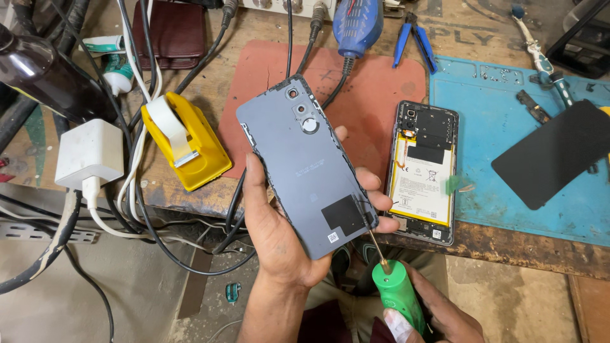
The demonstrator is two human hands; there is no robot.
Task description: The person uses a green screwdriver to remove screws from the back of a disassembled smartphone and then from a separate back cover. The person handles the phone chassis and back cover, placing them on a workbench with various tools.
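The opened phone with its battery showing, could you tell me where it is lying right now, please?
In the head view the opened phone lies flat at the bench's front edge, right of centre, straddling the red mat and the blue mat, just right of the back cover in the left hand.

Small white square label (334, 237) on the grey back cover (305, 165); white rectangular label (422, 184) on the opened phone's battery.

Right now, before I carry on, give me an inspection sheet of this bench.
Surface: worn wooden bench with red mat and blue mat.
Job's things: grey back cover, inner side up; opened phone on bench, battery showing.
Clutter: yellow tape dispenser, blue pliers, black panel.
Grippers: left hand holds cover; right hand holds green screwdriver, tip at cover's lower corner.
Cables: black leads, white charger.
Surroundings: concrete floor.
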